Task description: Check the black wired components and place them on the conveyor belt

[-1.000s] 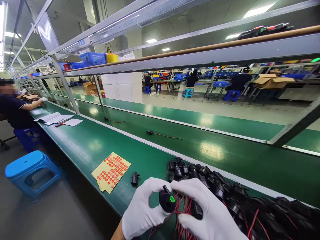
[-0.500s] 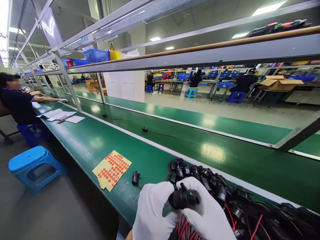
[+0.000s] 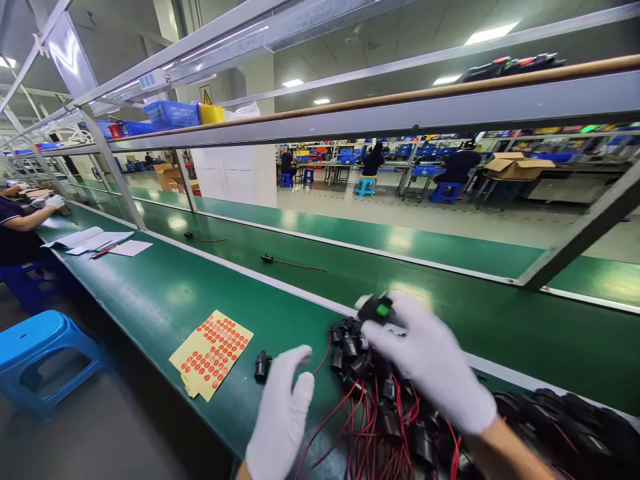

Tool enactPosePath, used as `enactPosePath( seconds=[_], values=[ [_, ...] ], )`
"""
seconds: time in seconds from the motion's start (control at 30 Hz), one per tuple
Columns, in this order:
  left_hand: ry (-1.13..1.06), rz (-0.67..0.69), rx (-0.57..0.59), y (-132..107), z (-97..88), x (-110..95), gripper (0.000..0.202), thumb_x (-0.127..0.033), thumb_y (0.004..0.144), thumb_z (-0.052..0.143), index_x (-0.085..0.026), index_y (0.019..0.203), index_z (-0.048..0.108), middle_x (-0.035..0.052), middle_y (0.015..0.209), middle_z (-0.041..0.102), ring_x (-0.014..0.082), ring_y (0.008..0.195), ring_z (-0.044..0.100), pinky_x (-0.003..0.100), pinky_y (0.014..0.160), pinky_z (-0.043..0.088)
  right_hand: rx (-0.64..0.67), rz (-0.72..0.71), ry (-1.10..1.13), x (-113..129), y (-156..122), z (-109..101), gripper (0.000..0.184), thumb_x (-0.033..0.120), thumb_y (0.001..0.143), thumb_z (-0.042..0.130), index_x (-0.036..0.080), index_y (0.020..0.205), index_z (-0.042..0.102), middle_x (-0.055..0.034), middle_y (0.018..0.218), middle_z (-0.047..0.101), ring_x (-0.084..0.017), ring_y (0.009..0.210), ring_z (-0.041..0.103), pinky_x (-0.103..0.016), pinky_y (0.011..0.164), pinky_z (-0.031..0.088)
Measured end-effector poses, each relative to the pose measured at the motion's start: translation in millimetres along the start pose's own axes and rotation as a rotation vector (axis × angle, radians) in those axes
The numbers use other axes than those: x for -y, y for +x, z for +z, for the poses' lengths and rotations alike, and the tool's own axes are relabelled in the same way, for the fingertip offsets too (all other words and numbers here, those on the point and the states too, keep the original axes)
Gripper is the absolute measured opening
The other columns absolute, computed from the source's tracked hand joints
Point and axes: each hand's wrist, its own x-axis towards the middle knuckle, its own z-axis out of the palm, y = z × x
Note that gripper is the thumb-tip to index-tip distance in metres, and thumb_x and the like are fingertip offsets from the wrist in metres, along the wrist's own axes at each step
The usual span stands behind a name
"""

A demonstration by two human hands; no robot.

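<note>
My right hand (image 3: 425, 357), in a white glove, reaches forward over the green bench and pinches a black round part with a green dot (image 3: 377, 310) at its fingertips. My left hand (image 3: 283, 413), also gloved, hovers near the bench's front edge with fingers loosely curled and nothing in it. Below my right hand lies a pile of black parts with red wires (image 3: 380, 393). One single black part (image 3: 261, 365) lies just left of my left hand. A yellow sheet of red round stickers (image 3: 211, 353) lies further left.
Two wired parts (image 3: 267, 259) (image 3: 189, 235) lie on the green conveyor belt (image 3: 450, 320) beyond the bench. Papers and a red pen (image 3: 95, 241) lie far left, where a co-worker's arm (image 3: 23, 217) rests. A blue stool (image 3: 35, 353) stands on the floor. Metal frame bars run overhead.
My right hand carried the green-dotted part away from my left hand, forward toward the belt. My left hand let go and dropped back. The belt parts drifted left.
</note>
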Motion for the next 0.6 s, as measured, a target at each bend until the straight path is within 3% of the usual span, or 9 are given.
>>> enactPosePath(
  seconds=[0.03, 0.1, 0.2, 0.3, 0.43, 0.53, 0.6],
  values=[
    [0.240, 0.009, -0.108, 8, -9.9, 6, 0.048, -0.047, 0.093, 0.051, -0.018, 0.129, 0.063, 0.0162, 0.133, 0.064, 0.0325, 0.129, 0.055, 0.056, 0.117, 0.035, -0.171, -0.027, -0.268, -15, 24, -18, 0.024, 0.040, 0.091, 0.054, 0.021, 0.099, 0.065, -0.0092, 0.098, 0.071, -0.024, 0.092, 0.067, -0.036, 0.082, 0.052],
    [0.606, -0.069, -0.240, 22, -29.0, 24, 0.052, -0.044, 0.091, 0.048, -0.011, 0.127, 0.064, 0.0212, 0.129, 0.066, 0.0379, 0.125, 0.057, 0.060, 0.113, 0.038, -0.175, 0.009, -0.427, -47, 72, -47, 0.038, 0.046, 0.095, 0.054, 0.014, 0.108, 0.066, -0.0173, 0.113, 0.068, -0.029, 0.109, 0.063, -0.043, 0.095, 0.044],
    [0.817, -0.209, -0.251, 32, -49.0, 54, 0.060, -0.046, 0.090, 0.041, -0.006, 0.130, 0.062, 0.0232, 0.130, 0.066, 0.0407, 0.126, 0.057, 0.059, 0.110, 0.041, 0.056, 0.093, -0.554, -94, 124, -56, 0.037, 0.044, 0.098, 0.054, 0.010, 0.104, 0.067, -0.0118, 0.110, 0.067, -0.024, 0.103, 0.066, -0.040, 0.090, 0.047],
    [0.786, -0.273, -0.257, 24, -60.1, 78, 0.063, -0.049, 0.090, 0.037, -0.008, 0.131, 0.060, 0.0215, 0.132, 0.065, 0.0394, 0.129, 0.055, 0.059, 0.112, 0.039, 0.348, 0.192, -0.624, -130, 137, -20, 0.022, 0.034, 0.098, 0.063, 0.013, 0.104, 0.068, -0.0052, 0.103, 0.070, -0.018, 0.088, 0.068, -0.037, 0.080, 0.057],
    [0.691, -0.332, -0.314, 4, -81.5, 98, 0.064, -0.050, 0.086, 0.040, -0.009, 0.131, 0.060, 0.0209, 0.135, 0.063, 0.0395, 0.132, 0.053, 0.060, 0.115, 0.036, 0.629, 0.266, -0.653, -159, 122, 36, 0.023, 0.032, 0.098, 0.066, 0.015, 0.113, 0.067, -0.0060, 0.109, 0.070, -0.018, 0.088, 0.069, -0.035, 0.076, 0.060],
    [0.590, -0.353, -0.381, -10, -102.7, 103, 0.057, -0.050, 0.086, 0.045, -0.015, 0.128, 0.062, 0.0169, 0.134, 0.064, 0.0370, 0.131, 0.053, 0.057, 0.116, 0.037, 0.728, 0.264, -0.659, -162, 123, 57, 0.023, 0.031, 0.098, 0.066, 0.016, 0.115, 0.066, -0.0066, 0.113, 0.069, -0.019, 0.092, 0.069, -0.036, 0.079, 0.060],
    [0.504, -0.343, -0.414, -17, -110.8, 100, 0.050, -0.049, 0.088, 0.046, -0.021, 0.126, 0.062, 0.0126, 0.133, 0.065, 0.0332, 0.131, 0.055, 0.053, 0.117, 0.038, 0.737, 0.224, -0.648, -149, 127, 70, 0.027, 0.031, 0.097, 0.066, 0.015, 0.119, 0.065, -0.0080, 0.117, 0.068, -0.021, 0.098, 0.069, -0.040, 0.084, 0.060]
  ],
)
